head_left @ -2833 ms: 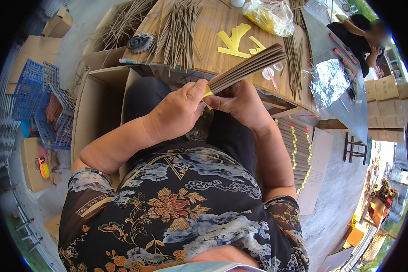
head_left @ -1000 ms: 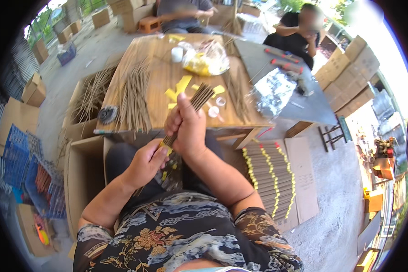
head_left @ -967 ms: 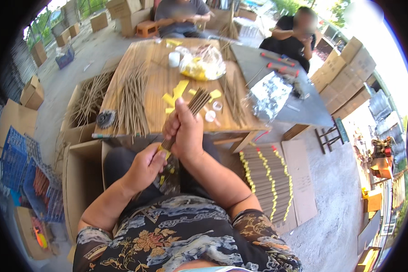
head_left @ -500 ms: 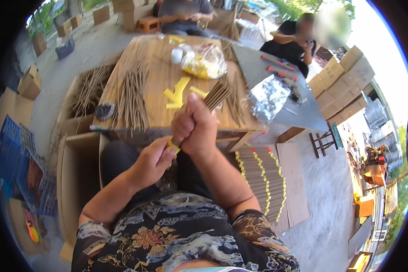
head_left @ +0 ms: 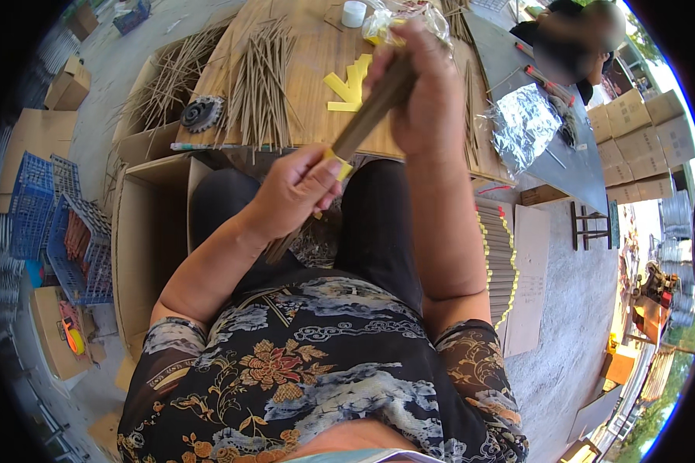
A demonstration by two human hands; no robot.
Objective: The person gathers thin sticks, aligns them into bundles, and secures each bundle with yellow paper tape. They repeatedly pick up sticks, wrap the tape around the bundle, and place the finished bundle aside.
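A bundle of thin brown sticks (head_left: 367, 119), resembling incense sticks, slants over my lap with a yellow paper band (head_left: 338, 163) around its middle. My left hand (head_left: 297, 189) is closed around the bundle at the band, thumb lying on the yellow paper. The lower stick ends poke out beneath that hand. Higher up, my right hand (head_left: 428, 96) wraps the upper end of the bundle; motion blurs its fingers. Yellow paper strips (head_left: 351, 86) lie on the wooden table (head_left: 316, 46) just beyond the bundle. Loose brown sticks (head_left: 261, 85) are piled to their left.
An open cardboard box (head_left: 150, 231) stands left of my legs. Banded bundles (head_left: 502, 262) lie on cardboard at the right. A dark round toothed object (head_left: 201, 114), a white tub (head_left: 354, 14) and silvery wrapping (head_left: 523, 127) are on the tables. Another person (head_left: 567, 38) sits far right.
My right hand has moved up and right along the bundle. The left hand remains at the yellow band. The view has tilted downward, showing more of my lap.
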